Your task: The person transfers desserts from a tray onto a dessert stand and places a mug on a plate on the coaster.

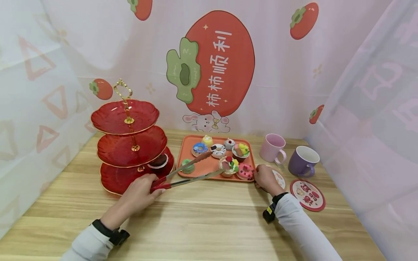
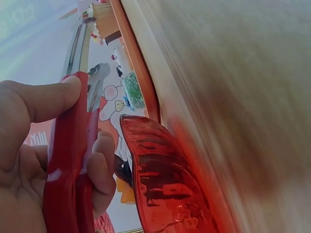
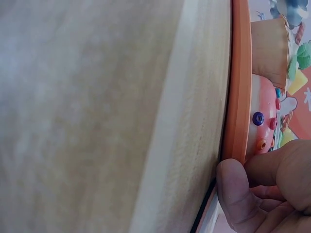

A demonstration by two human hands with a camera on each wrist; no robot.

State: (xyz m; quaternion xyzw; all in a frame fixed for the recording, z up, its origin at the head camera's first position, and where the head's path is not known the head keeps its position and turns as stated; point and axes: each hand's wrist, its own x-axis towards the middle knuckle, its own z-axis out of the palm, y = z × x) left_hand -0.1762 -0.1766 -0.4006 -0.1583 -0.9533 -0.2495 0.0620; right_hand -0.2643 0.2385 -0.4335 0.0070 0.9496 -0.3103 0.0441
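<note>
My left hand (image 1: 141, 192) grips red-handled metal tongs (image 1: 162, 186), their arms spread apart over the orange tray (image 1: 207, 167). One tip is near the white doughnut (image 1: 218, 150), the other beside a fruit-topped cupcake (image 1: 228, 166); nothing shows held between them. At the tray's front right corner, my right hand (image 1: 268, 178) pinches the rim (image 3: 239, 87) between thumb and finger, close to a pink doughnut (image 1: 245, 172). Also on the tray are a blue doughnut (image 1: 199, 149), a green sweet (image 1: 187, 166) and several small cakes.
Left stands a three-tier red stand (image 1: 132, 146) with a gold handle; a chocolate-topped cake (image 1: 158, 161) sits on its bottom tier. To the right are a pink mug (image 1: 271, 148), a purple mug (image 1: 302, 162), a red-rimmed coaster (image 1: 308, 195) and another coaster (image 1: 279, 179), partly behind my right hand.
</note>
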